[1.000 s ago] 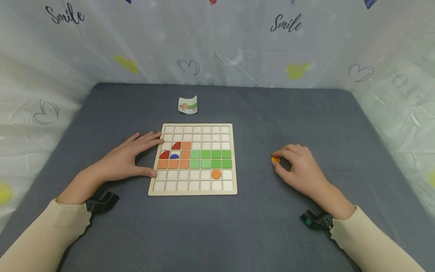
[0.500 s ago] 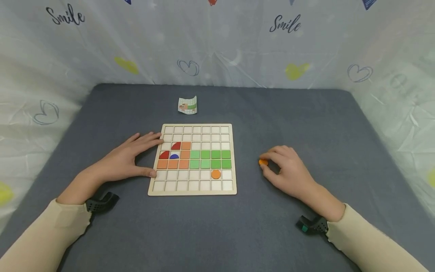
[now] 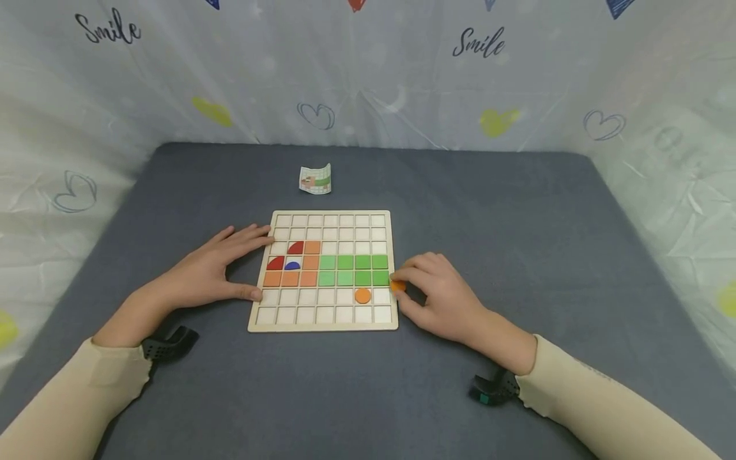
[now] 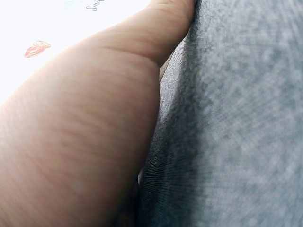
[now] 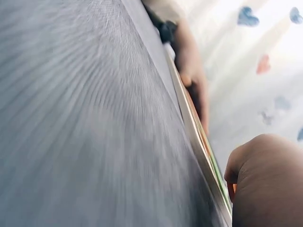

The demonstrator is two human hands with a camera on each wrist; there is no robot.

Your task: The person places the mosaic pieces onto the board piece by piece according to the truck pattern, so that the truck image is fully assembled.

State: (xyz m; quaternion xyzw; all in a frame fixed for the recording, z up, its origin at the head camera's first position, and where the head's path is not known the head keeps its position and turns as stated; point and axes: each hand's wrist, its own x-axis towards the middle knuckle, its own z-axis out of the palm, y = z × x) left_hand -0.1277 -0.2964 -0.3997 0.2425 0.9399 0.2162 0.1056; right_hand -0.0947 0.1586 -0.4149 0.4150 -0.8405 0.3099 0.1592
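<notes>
A pale wooden grid board point(image 3: 324, 324) lies on the table, with coloured tiles set in its middle rows: red quarter pieces, a blue half-disc point(image 3: 292, 266), orange squares and green squares point(image 3: 345, 262). One orange disc point(image 3: 363, 296) sits in a lower cell towards the right. My left hand point(image 3: 215, 271) rests with straight, spread fingers against the board's left edge, thumb lower down. Between thumb and fingers, my right hand point(image 3: 439, 297) pinches a second orange disc point(image 3: 398, 285) at the board's right edge. In the right wrist view only a sliver of orange shows by the fingers.
A small curled picture card point(image 3: 315, 179) with a grid pattern stands behind the board. The dark grey cloth point(image 3: 506, 211) covers the table. A white printed curtain point(image 3: 402, 76) hangs round the back and sides. Each wrist bears a black camera mount point(image 3: 493, 388).
My right hand has moved left across the table with the orange disc, from well right of the board to its right edge. The left hand stays in place against the board.
</notes>
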